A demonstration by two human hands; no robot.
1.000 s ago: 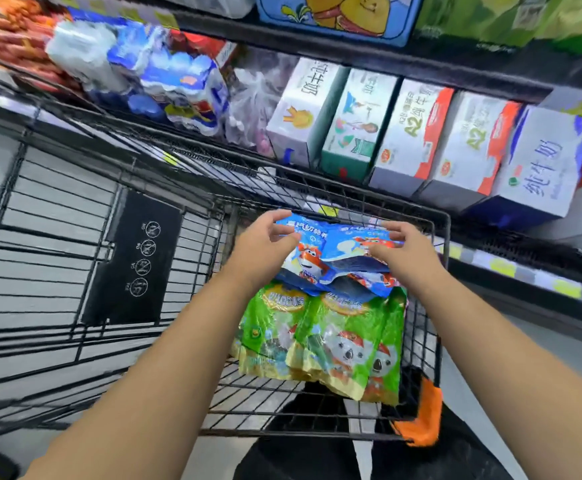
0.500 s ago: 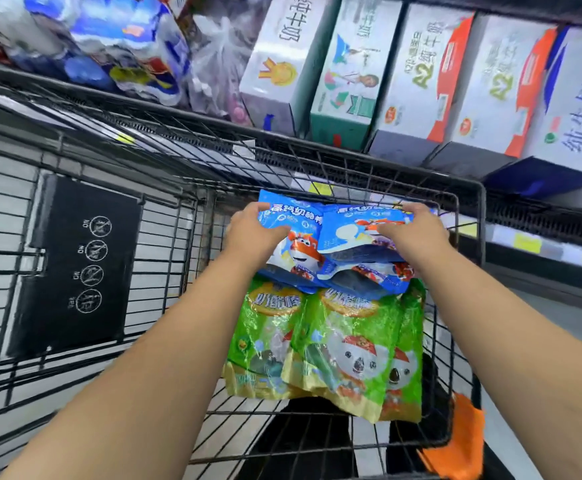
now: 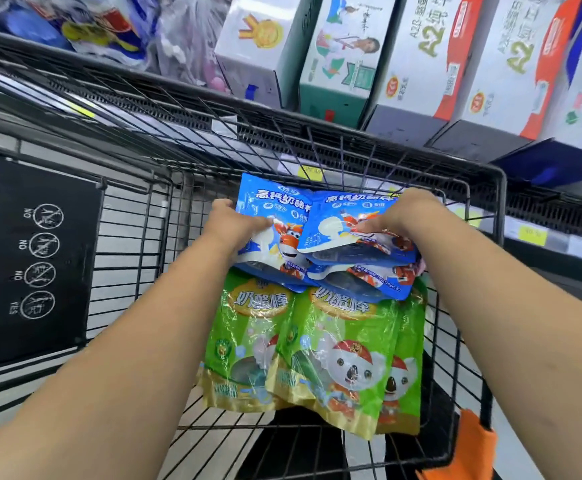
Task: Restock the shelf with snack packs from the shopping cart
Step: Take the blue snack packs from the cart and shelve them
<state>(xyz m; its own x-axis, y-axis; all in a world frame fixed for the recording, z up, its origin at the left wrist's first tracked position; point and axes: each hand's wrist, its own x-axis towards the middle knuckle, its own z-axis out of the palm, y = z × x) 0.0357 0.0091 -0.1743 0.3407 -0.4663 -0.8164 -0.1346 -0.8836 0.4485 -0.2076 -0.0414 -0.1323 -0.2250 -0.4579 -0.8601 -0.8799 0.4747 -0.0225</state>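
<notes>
The wire shopping cart [image 3: 500, 216] fills most of the view. Beyond the cart's far rim, boxed milk cartons [image 3: 421, 57] stand in a row on the shelf [image 3: 542, 206], with yellow price tags along the ledge below them. On the cart's left wall hangs a black warning sign [image 3: 33, 258] with four round pictograms. Inside the cart, at its right end, green snack packs [image 3: 334, 358] with a koala cartoon lie overlapped. The blue snack packs [image 3: 282, 216] are stacked over the green packs' top edges, nearer the cart's far rim. Both hands clasp that blue stack: the left hand [image 3: 230, 226] grips its left edge, thumb on top, and the right hand [image 3: 411, 213] its right edge.
</notes>
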